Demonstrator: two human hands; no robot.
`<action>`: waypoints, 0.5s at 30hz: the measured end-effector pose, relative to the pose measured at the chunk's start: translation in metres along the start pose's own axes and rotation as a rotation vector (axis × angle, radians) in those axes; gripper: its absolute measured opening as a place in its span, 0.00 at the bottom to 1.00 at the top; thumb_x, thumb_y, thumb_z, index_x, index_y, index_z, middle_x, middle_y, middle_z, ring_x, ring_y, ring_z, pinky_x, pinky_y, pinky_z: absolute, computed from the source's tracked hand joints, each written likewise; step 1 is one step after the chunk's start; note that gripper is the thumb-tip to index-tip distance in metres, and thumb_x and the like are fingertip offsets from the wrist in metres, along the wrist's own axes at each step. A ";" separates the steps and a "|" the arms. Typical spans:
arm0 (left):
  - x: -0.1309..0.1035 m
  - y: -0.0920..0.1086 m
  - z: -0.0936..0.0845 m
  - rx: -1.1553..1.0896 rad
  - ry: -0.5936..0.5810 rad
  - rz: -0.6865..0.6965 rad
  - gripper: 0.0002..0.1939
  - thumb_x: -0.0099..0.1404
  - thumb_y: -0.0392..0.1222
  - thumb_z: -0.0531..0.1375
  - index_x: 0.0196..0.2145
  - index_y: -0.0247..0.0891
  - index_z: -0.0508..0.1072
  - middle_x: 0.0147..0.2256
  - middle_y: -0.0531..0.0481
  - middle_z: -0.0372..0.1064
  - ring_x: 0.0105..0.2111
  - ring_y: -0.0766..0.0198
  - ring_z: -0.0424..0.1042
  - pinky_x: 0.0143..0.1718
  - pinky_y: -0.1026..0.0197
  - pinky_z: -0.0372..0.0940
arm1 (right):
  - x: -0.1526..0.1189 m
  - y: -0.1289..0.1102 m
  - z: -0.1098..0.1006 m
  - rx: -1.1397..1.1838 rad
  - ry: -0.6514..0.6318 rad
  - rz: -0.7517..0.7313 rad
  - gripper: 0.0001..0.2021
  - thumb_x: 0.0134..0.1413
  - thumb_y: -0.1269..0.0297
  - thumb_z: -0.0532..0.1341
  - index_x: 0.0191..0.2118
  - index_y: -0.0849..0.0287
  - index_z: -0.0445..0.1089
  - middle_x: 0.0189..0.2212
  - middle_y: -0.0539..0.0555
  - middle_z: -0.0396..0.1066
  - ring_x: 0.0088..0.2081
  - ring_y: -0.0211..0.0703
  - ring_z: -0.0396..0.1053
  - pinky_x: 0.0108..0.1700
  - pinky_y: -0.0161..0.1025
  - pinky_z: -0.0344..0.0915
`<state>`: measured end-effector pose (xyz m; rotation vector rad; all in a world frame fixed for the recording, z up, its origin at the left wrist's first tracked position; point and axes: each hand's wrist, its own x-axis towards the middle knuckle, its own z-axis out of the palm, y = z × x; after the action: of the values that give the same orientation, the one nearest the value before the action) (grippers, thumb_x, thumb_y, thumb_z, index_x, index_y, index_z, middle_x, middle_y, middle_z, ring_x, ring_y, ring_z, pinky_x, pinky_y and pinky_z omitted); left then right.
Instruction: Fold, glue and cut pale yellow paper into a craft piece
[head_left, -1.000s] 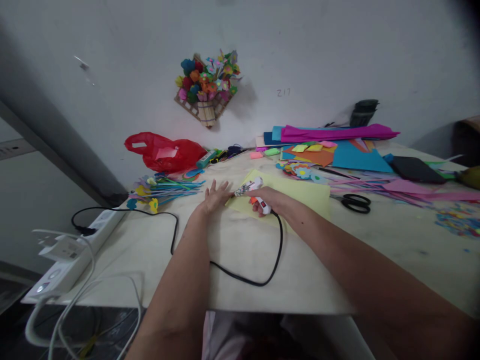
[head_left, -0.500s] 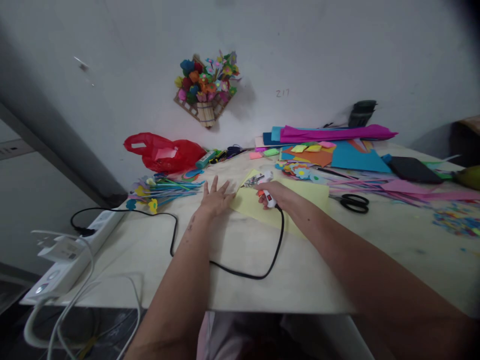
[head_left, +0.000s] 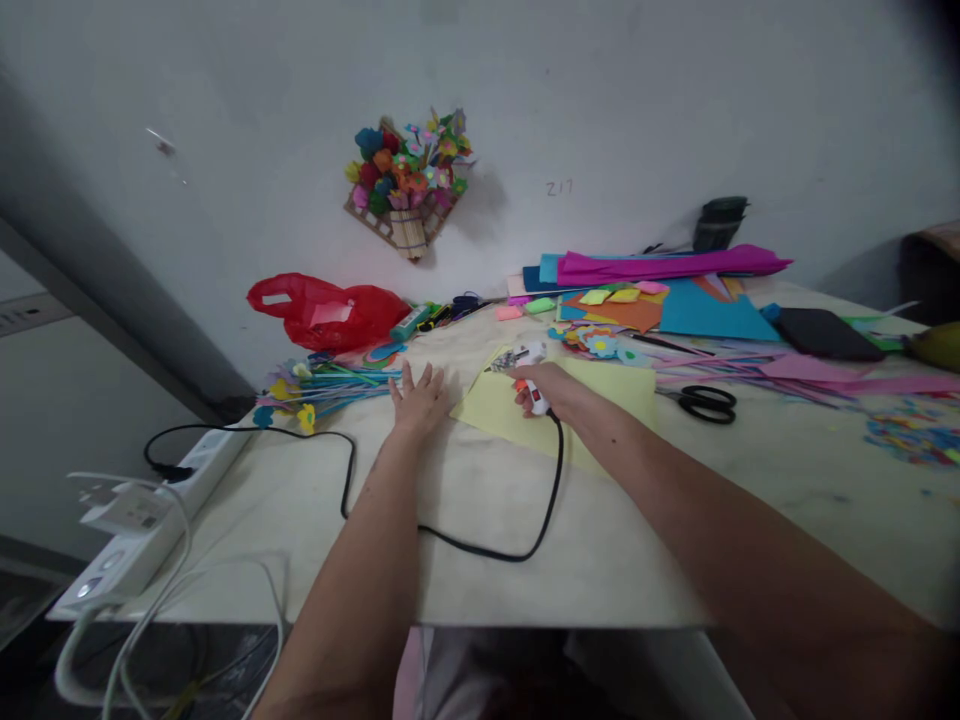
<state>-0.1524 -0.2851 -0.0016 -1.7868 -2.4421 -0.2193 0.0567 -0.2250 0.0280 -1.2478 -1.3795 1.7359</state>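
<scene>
My right hand (head_left: 534,388) is wrapped round a white corded hot tool (head_left: 536,400), which looks like a soldering iron or glue gun. Its metal front points left over a pale yellow sheet (head_left: 495,408) lying on the table. Just left of the sheet's edge, my left hand (head_left: 418,402) rests on the tabletop with its fingers spread and holds nothing. A black cord runs from the tool across the table, passing under my left forearm.
Left, a power strip (head_left: 161,510) and paper flowers on stems (head_left: 330,385); behind, a red bag (head_left: 330,315). Right, black scissors (head_left: 705,403), coloured sheets (head_left: 697,310), a dark flat object (head_left: 825,334) and small scraps (head_left: 911,437).
My left hand has shifted left, away from the yellow sheet's edge. My right hand keeps its hold on the tool, nearly in the same place. The view has tilted slightly.
</scene>
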 end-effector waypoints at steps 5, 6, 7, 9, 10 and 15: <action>0.002 0.009 0.003 0.016 -0.055 0.039 0.29 0.64 0.53 0.40 0.61 0.46 0.49 0.63 0.56 0.38 0.61 0.48 0.20 0.56 0.34 0.24 | 0.003 0.003 0.002 0.001 0.000 0.019 0.08 0.51 0.66 0.57 0.27 0.65 0.62 0.11 0.51 0.64 0.11 0.34 0.58 0.16 0.35 0.63; 0.002 0.009 0.003 0.018 -0.065 0.046 0.29 0.63 0.54 0.39 0.61 0.47 0.49 0.63 0.56 0.38 0.61 0.48 0.19 0.56 0.34 0.24 | 0.003 0.003 0.002 0.002 -0.001 0.020 0.08 0.51 0.66 0.57 0.27 0.65 0.62 0.11 0.51 0.64 0.11 0.34 0.58 0.16 0.35 0.63; 0.002 0.009 0.003 0.019 -0.072 0.048 0.30 0.63 0.55 0.39 0.61 0.47 0.49 0.63 0.56 0.38 0.61 0.48 0.19 0.56 0.34 0.24 | 0.003 0.003 0.002 0.003 0.000 0.019 0.08 0.51 0.66 0.57 0.27 0.65 0.62 0.11 0.51 0.63 0.11 0.34 0.58 0.15 0.34 0.63; 0.002 0.009 0.003 0.013 -0.088 0.041 0.30 0.63 0.56 0.38 0.61 0.47 0.48 0.63 0.56 0.38 0.61 0.49 0.19 0.56 0.35 0.23 | 0.004 0.004 0.002 0.006 -0.002 0.011 0.08 0.51 0.66 0.58 0.26 0.65 0.62 0.11 0.51 0.63 0.11 0.34 0.58 0.15 0.34 0.63; 0.002 0.008 0.003 0.009 -0.098 0.036 0.30 0.63 0.56 0.38 0.61 0.47 0.48 0.63 0.56 0.37 0.61 0.49 0.18 0.56 0.35 0.23 | 0.004 0.004 0.002 0.006 -0.002 0.010 0.08 0.51 0.66 0.58 0.26 0.65 0.62 0.11 0.51 0.63 0.11 0.34 0.58 0.15 0.35 0.63; 0.003 0.009 0.005 0.013 -0.164 -0.004 0.32 0.62 0.58 0.37 0.62 0.48 0.45 0.64 0.57 0.33 0.61 0.49 0.16 0.56 0.36 0.23 | 0.005 0.006 0.002 -0.006 0.006 0.004 0.08 0.51 0.66 0.58 0.26 0.64 0.62 0.11 0.51 0.63 0.11 0.34 0.59 0.15 0.35 0.63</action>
<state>-0.1447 -0.2787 -0.0056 -1.8639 -2.5496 -0.0590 0.0536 -0.2236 0.0210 -1.2583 -1.3807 1.7306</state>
